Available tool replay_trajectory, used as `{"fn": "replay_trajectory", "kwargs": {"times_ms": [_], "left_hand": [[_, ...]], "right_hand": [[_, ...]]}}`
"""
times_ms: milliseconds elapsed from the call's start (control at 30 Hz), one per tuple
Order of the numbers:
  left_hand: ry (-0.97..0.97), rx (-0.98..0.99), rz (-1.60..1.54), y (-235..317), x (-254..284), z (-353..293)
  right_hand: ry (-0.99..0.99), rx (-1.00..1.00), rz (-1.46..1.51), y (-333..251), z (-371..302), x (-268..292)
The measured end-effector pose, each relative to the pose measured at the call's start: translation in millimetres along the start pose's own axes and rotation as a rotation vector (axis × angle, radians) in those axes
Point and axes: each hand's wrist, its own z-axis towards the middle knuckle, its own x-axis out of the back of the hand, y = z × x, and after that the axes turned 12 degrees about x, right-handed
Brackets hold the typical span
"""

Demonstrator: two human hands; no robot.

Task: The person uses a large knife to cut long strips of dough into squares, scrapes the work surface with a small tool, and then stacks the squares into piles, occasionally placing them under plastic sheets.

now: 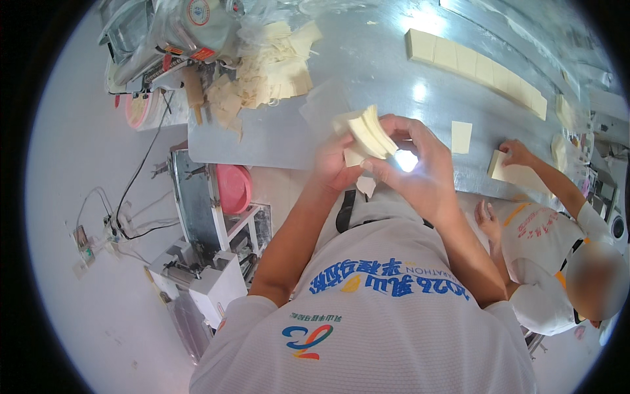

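A stack of thin, pale-yellow dough wrappers is between my two hands, above the near edge of the metal table. Its layers are bent and slightly fanned at the top. My left hand grips its left side, fingers partly behind it. On the other side my right hand curls round, with the thumb at the lower part of the stack. A bright glare shows between the right thumb and fingers. Just below the hands is a small pale flap; whether it joins the stack I cannot tell.
On the metal table lie a long row of wrapper stacks, a separate pale piece, dough scraps and a rolling pin. At right, a co-worker's hand touches a dough block. A pink basin stands left.
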Motion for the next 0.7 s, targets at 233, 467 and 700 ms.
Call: {"fn": "replay_trajectory", "kwargs": {"times_ms": [233,467,700], "left_hand": [[0.72,0.124,0.26,-5.2,13.0,-11.6],[0.902,-0.088,0.451,17.6,64.5,-10.0],[0.989,-0.162,0.601,42.3,130.2,-34.4]], "right_hand": [[-0.143,-0.543,0.5,153.2,21.3,-20.9],[-0.264,-0.409,0.437,183.6,70.9,-67.6],[-0.283,-0.426,0.593,246.2,90.7,-141.7]]}}
